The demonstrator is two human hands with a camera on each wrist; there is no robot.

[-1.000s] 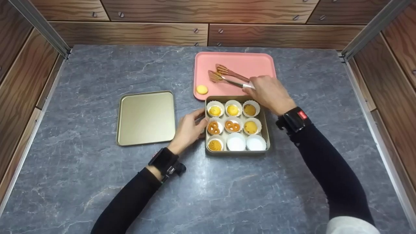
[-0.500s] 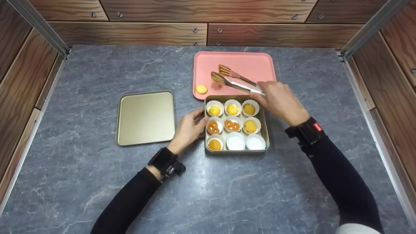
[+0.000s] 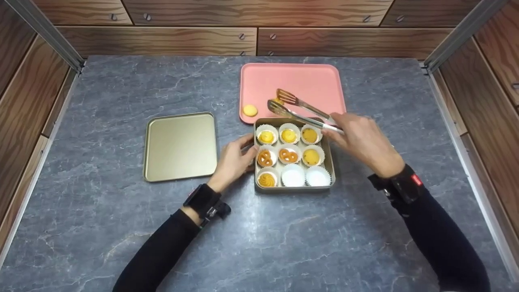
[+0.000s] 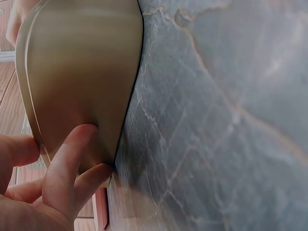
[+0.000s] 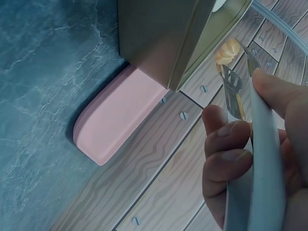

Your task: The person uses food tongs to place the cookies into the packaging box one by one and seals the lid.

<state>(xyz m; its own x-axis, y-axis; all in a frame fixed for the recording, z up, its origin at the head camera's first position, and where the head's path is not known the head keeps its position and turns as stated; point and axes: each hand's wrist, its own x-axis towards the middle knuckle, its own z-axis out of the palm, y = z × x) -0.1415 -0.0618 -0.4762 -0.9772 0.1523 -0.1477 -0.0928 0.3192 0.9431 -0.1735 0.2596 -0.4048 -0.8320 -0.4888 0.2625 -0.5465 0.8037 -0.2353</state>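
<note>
In the head view my right hand (image 3: pixel 363 140) grips tongs (image 3: pixel 302 117) by their white handles, above the tin's back right corner. Their slotted metal ends pinch a ridged, swirled cookie (image 5: pixel 227 51), seen in the right wrist view and partly hidden by the tongs from above. Below is a gold tin (image 3: pixel 333 170), its white paper cups filled with yellow cookies, pretzels (image 3: pixel 288 155) and a piped swirl cookie (image 3: pixel 267 179); two front cups (image 3: pixel 292 175) hold nothing. My left hand (image 3: pixel 234 160) rests fingertips against the tin's left wall, with one digit at the rim.
Behind the tin lies a pink tray (image 3: pixel 292 75) with one round yellow cookie (image 3: pixel 250 110) in its front left corner. A gold square lid (image 3: pixel 181 148) lies flat on the grey marbled table (image 3: pixel 251 243), left of the tin. Wood-patterned panels (image 3: pixel 158 40) surround the table.
My right hand has drawn back from the tray, toward me and to the right, bringing the tongs over the tin's back edge. My left hand stays at the tin.
</note>
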